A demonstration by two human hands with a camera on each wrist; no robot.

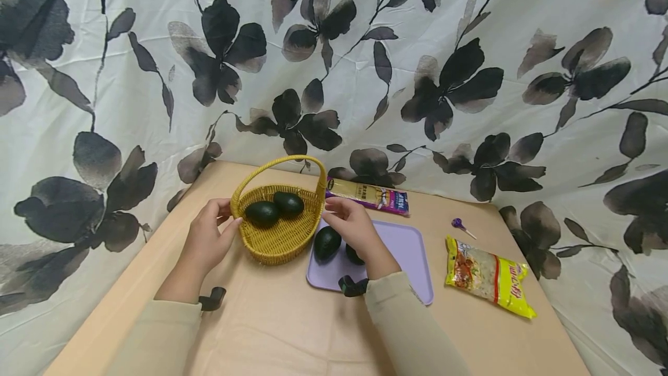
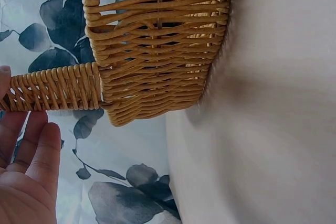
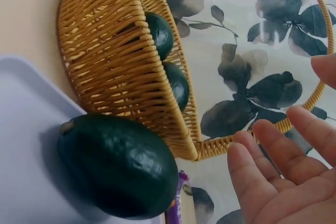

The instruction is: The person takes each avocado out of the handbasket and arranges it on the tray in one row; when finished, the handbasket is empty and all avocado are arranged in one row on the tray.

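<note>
Pale left sleeve (image 1: 151,341), nearest the camera, with a black wrist mount (image 1: 212,299) at the cuff. Left hand (image 1: 207,241): thumb and fingertips set on opposite edges of the basket's handle, pinching it near its left foot.

Yellow wicker basket (image 1: 279,242), one, round, with a tall arched handle: located between the two hands, left of the tray. Whether its base bears fully on the tabletop cannot be told. Contents: first avocado (image 1: 262,214), dark green, on the left; second avocado (image 1: 289,205), alike, just beside it on the right.

Lilac tray (image 1: 404,248), one, flat, rounded corners, beside the basket. Upon it: third avocado (image 1: 327,243), near the left edge and the basket; fourth avocado (image 1: 353,256), mostly hidden beneath the right hand (image 1: 360,230). This hand's fingers are extended, with the thumb apart, beside the handle's right foot; whether they touch it cannot be told. Pale right sleeve (image 1: 412,329) below, likewise with a mount.

Gold and purple packet (image 1: 367,196), lying behind the tray. Lollipop (image 1: 457,223), purple head, white stick, right of the tray. Yellow packet (image 1: 487,277) with clear window, laid aslant, nearer the camera than the lollipop.
</note>
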